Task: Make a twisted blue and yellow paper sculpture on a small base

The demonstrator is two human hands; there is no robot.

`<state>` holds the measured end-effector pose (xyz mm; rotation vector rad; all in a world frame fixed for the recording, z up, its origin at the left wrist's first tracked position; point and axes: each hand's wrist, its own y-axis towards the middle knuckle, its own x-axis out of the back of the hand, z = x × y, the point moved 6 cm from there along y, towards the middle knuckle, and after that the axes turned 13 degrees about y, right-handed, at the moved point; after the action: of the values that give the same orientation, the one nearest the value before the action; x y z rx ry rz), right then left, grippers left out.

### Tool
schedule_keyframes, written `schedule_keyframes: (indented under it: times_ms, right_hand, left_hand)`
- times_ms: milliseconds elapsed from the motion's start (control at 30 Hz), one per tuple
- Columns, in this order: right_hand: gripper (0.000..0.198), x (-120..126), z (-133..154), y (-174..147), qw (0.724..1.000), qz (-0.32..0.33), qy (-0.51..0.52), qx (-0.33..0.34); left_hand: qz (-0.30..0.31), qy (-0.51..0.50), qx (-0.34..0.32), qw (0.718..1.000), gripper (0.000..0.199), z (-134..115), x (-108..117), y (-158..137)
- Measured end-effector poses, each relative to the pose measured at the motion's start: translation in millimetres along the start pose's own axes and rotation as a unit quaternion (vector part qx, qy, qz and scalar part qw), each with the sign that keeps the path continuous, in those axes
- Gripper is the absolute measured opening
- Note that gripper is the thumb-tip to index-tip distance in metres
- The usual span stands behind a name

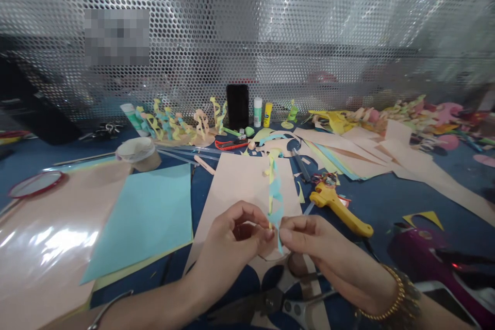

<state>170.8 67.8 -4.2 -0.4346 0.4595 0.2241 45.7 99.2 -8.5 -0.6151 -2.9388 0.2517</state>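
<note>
Both hands meet over a pale pink sheet of paper [240, 175], around a twisted blue and yellow paper strip [275, 188] that stands upright. With thumb and fingertips, my left hand [240, 234] pinches the strip's yellow lower part. On the other side, my right hand [313, 242] pinches the blue part near its bottom end, which hangs below the fingers. My fingertips cover some of the grip. Just under my hands lie large metal scissors [278, 299], partly hidden by the right hand.
Blue paper [150, 216] and a tape roll [141, 154] lie left. Rightward are a yellow glue gun [342, 209], pink paper offcuts [359, 144] and a purple device [429, 263]. A dark phone [237, 105], glue sticks [258, 112] and curled paper figures [174, 124] line the perforated metal wall.
</note>
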Motion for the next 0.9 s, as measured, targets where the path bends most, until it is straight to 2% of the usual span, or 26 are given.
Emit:
schedule_keyframes:
  times_ms: [167,367,567,733,900]
  right_hand:
    - [0.031,2.2,-0.5,0.8,1.000,-0.008,-0.010,0.003]
    - [0.027,9.4,5.0,3.0,0.990,-0.022,-0.118,0.075]
    - [0.023,7.9,20.5,-1.7,0.944,-0.059,-0.270,0.178]
    - [0.014,3.6,28.1,-9.4,0.904,-0.091,-0.335,0.248]
    - [0.013,-1.7,30.4,-13.2,0.884,-0.098,-0.365,0.276]
  left_hand:
    - [0.010,-0.011,0.000,1.000,0.015,2.8,-0.6,1.2]
    - [0.029,-0.032,0.006,0.999,0.016,6.7,-0.1,-0.3]
    - [0.037,-0.056,-0.014,0.998,0.010,2.4,-1.9,-3.2]
    - [0.049,-0.038,-0.046,0.997,0.016,0.7,-1.9,-1.2]
    - [0.052,-0.042,-0.023,0.998,0.015,8.7,-3.1,0.3]
